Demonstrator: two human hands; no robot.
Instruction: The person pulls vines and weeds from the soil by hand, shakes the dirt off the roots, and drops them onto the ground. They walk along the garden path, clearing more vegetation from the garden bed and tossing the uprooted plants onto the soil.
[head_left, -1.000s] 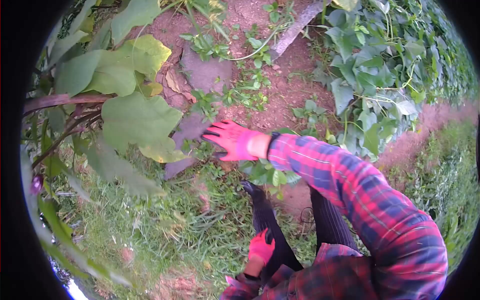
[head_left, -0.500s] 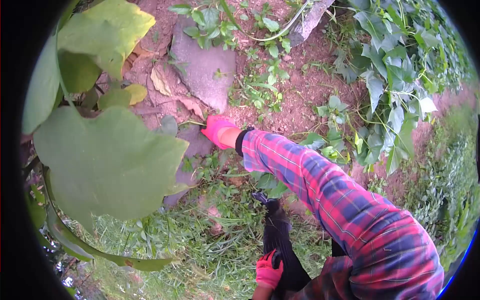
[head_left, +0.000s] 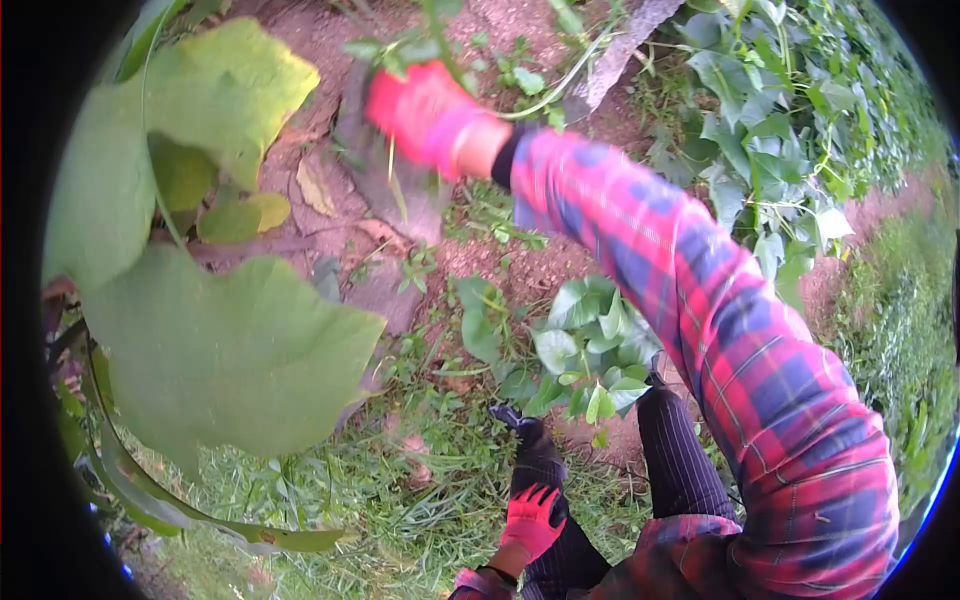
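Note:
My right hand (head_left: 422, 112), in a red-pink glove and smeared by motion, is over a flat grey stone (head_left: 418, 212) on the reddish soil. Its fingers look closed, with a thin green weed (head_left: 396, 188) trailing beneath them; its grip is partly hidden. Small green leaves (head_left: 402, 50) lie right beside the fingertips. Down at the bottom, my left hand (head_left: 532, 518), gloved in red and black, rests on the dark-trousered leg (head_left: 538, 468) with its fingers spread.
Large broad leaves (head_left: 230, 350) fill the left side close to the camera. Heart-shaped vine leaves (head_left: 585, 340) grow below my right forearm, and denser vines (head_left: 770, 130) spread at upper right. A rough grey piece (head_left: 620, 60) lies at the top. Grass (head_left: 400, 510) covers the lower ground.
My right hand has moved up from the ground near the stone's lower edge, the weed trailing from it. The fingers of my left hand now lie spread on the leg.

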